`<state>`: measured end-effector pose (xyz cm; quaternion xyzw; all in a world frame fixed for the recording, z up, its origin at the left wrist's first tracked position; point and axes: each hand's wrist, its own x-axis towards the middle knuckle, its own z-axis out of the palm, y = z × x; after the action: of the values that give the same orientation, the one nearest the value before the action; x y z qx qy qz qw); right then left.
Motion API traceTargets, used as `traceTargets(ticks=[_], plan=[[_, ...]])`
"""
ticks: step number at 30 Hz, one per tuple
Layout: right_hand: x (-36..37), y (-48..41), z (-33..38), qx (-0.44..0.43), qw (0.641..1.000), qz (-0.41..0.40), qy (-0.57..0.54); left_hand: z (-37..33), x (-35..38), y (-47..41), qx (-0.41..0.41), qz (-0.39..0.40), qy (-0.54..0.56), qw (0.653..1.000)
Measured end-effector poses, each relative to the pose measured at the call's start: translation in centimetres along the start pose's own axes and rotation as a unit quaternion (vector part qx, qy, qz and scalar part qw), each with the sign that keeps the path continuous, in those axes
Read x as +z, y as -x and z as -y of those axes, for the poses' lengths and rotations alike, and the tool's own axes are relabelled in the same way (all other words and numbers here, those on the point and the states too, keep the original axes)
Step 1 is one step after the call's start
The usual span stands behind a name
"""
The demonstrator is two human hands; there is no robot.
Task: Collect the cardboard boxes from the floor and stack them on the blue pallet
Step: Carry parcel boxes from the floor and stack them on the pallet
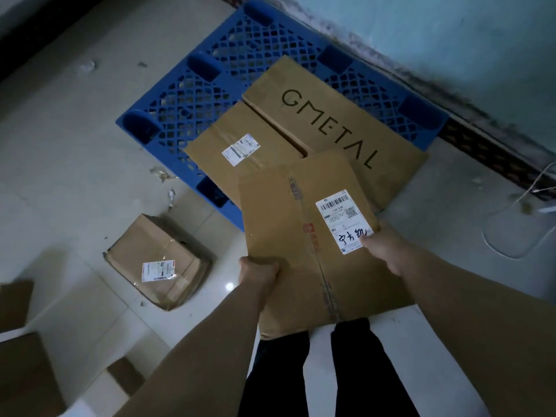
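Observation:
I hold a flattened cardboard box [288, 224] with a white shipping label in front of me, above the floor at the near edge of the blue pallet [192, 94]. My left hand [258, 270] grips its left edge. My right hand [383, 248] pinches its right edge beside the label. On the pallet lie a large flat box printed GMETAL [346, 124] and a second flat box [240, 145] with a small label. A crumpled box [156, 263] with a label sits on the floor to the left.
More cardboard pieces [21, 371] lie at the lower left edge. Paper scraps [164, 174] litter the tiled floor near the pallet. A pale blue wall [451, 40] runs behind the pallet, and a white cable [517, 224] loops on the floor at the right. My legs show below.

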<state>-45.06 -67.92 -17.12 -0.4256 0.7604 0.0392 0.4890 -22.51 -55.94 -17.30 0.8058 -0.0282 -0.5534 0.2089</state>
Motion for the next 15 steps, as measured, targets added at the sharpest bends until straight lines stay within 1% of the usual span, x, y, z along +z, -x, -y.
traceTargets(ticks=[5,9,15], plan=[[-0.1,-6.6,0.7,0.024,0.998,0.038,0.047,-0.1,4.4,-2.6,-0.039,-0.041,0.021,0.998],[-0.6,-12.4,0.3,0.013,0.994,0.075,0.073,0.6,9.1,-4.8,-0.089,-0.070,0.049,0.992],[-0.9,-20.9,-0.5,-0.005,0.990,0.095,0.107,2.2,16.7,-9.8,-0.152,-0.084,0.075,0.982]])
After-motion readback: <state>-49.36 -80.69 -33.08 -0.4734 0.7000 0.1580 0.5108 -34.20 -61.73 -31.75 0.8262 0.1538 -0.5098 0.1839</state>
